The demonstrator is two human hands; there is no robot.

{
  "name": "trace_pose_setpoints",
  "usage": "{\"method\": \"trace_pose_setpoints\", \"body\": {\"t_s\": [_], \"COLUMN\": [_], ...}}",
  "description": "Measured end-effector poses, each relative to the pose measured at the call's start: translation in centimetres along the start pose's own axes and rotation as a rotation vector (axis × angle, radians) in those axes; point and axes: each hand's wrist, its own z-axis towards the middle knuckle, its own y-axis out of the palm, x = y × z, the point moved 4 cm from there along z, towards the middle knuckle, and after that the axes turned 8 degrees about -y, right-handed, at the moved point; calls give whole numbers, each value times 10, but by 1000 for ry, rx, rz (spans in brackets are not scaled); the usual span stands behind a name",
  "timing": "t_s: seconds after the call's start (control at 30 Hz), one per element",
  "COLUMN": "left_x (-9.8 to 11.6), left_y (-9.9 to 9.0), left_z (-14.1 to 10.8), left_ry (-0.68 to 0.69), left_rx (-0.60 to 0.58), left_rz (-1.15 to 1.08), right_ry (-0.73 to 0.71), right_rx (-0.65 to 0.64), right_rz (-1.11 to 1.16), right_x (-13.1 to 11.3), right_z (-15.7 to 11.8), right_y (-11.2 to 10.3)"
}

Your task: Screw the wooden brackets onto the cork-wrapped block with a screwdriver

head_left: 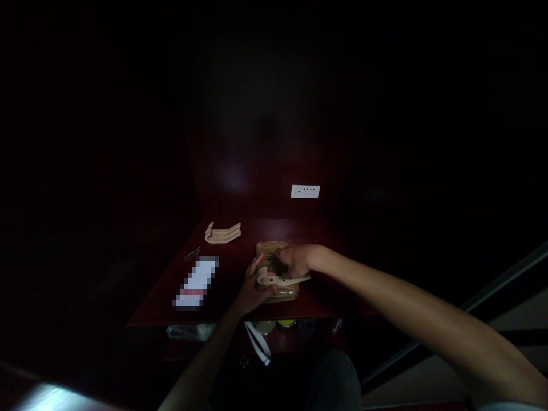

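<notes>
Gripping cream curved plastic piece in left hand, fingers wrapped round it; right hand resting over tan taped parcel, finger grip unclear; piece and parcel touching, sitting near front edge of dark red wooden table.

Tan parcel and cream curved pieces on a dark red table

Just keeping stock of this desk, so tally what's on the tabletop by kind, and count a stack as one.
Stack of cream curved pieces: 1
Single cream curved piece: 1
Brown taped parcel: 1
Small metal tool: 1
Blurred white item: 1
Total: 5
</notes>
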Motion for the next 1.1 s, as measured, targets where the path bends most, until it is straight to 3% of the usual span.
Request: {"method": "trace_pose_setpoints", "body": {"t_s": [0.13, 0.27, 0.6, 0.87, 1.1], "left_x": [-1, -2, -1, 0, -3], "left_y": [0, 0, -1, -1, 1], "left_z": [0, 0, -1, 0, 0], "left_ry": [-4, -14, 1, -22, -34], "left_rx": [-2, -2, -10, 6, 5], "left_rz": [-3, -10, -24, -34, -28], "right_ry": [-8, -41, -24, 86, -110], "right_rx": [-24, 48, 75, -17, 181], "right_rz": [-14, -19, 39, 77, 39], "right_x": [-6, -7, 7, -4, -5], "right_z": [-6, -7, -5, -9, -7], "right_y": [-6, -10, 6, 4, 5]}}
